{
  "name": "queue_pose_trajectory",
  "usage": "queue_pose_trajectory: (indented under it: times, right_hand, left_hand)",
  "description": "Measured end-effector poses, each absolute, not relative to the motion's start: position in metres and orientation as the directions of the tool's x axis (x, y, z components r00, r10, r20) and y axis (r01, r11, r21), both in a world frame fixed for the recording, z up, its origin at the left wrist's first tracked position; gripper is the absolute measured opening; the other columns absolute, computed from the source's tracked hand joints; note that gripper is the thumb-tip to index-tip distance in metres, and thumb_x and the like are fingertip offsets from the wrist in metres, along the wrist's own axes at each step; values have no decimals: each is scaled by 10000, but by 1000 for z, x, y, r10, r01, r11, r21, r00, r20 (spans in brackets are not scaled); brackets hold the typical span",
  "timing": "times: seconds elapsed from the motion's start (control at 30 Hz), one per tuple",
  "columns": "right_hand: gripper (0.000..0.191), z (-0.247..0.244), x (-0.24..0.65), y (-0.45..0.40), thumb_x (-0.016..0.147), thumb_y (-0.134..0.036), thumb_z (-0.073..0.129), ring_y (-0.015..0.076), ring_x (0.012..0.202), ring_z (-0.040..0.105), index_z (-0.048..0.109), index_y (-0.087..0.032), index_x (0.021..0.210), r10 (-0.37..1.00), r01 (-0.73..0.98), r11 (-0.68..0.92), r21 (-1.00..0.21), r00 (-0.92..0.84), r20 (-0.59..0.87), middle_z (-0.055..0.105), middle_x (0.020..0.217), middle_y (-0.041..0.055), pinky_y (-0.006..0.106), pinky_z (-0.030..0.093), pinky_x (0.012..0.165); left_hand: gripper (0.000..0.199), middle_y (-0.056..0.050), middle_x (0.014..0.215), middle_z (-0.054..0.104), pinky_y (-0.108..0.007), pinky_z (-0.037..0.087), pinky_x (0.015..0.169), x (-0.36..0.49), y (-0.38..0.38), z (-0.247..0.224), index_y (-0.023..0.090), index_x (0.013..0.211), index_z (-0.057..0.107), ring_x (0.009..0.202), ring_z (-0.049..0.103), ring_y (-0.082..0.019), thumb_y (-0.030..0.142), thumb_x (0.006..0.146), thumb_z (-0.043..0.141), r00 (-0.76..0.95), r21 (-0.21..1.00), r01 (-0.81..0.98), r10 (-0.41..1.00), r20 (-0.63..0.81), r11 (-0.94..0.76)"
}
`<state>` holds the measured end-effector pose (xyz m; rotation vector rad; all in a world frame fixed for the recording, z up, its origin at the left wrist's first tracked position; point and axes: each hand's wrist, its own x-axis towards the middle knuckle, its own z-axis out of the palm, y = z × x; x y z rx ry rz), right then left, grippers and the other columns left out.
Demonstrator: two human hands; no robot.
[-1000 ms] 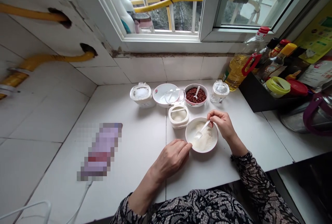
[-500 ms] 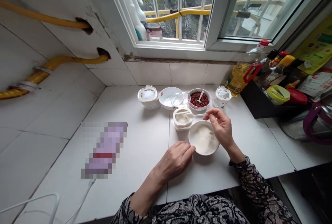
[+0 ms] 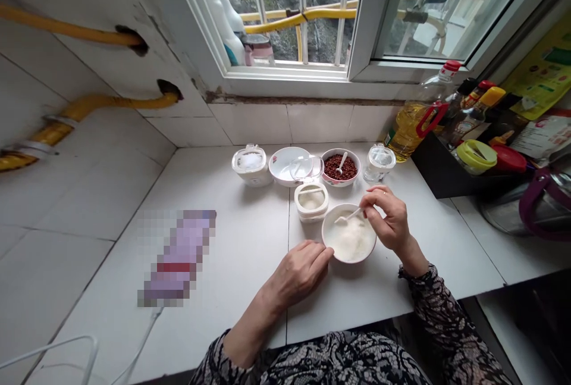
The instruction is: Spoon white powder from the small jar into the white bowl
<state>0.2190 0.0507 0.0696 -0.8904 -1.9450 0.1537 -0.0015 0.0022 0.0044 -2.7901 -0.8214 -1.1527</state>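
Observation:
My right hand (image 3: 387,217) pinches the handle of a small white spoon (image 3: 349,216), whose tip is over the white powder in a round bowl (image 3: 329,244). My left hand (image 3: 301,271) has its fingers closed against the bowl's left rim. Just behind the bowl stands an open square jar (image 3: 311,211) with pale contents, its clear lid tipped back. Farther back are a lidded white jar (image 3: 254,175), a white dish (image 3: 281,163), a bowl of red beans (image 3: 341,168) with a small spoon in it, and a clear lidded jar (image 3: 379,163).
An oil bottle (image 3: 408,129) and a black box (image 3: 435,171) of condiments stand at the back right, near a steel pot (image 3: 504,212). A blurred purple object (image 3: 181,254) with a white cable lies on the left. The window is behind.
My right hand has moved the spoon from over the open square jar to over the bowl of powder. My left hand stays at the bowl's rim. The view has shifted slightly.

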Motion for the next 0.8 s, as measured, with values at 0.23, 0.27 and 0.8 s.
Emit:
queue_pose_trajectory:
  times: [0.23,0.27,0.8]
  right_hand:
    - [190,55,213,50,794,-62,440,120,503,460,540,-216,744,646,466,763,-448,-516,563,580,586,-49,354,475,798]
    - [193,53,212,50,795,-64,438,118,508,464,542,-215,735,664,462,748,-477,-515,542,591,593,-46,356,473,810]
    - [118,54,221,56,688,-246,521,114,483,457,611,-192,634,999,146,36,-989,-41,30,505,481,-46,257,358,528]
  left_hand:
    - [210,-70,791,667,-311,568,657,-3,1,4,122,1013,566,694,629,-171,52,996,370,598,183,465,460,657,-866]
    - [208,-71,792,667,-312,569,659,-3,1,4,121,1014,567,697,630,-172,50,995,372,598,184,465,461,656,-866]
    - [213,-72,808,673,-326,577,693,-4,1,2,126,1076,563,721,634,-176,44,971,397,598,210,452,469,650,-867]
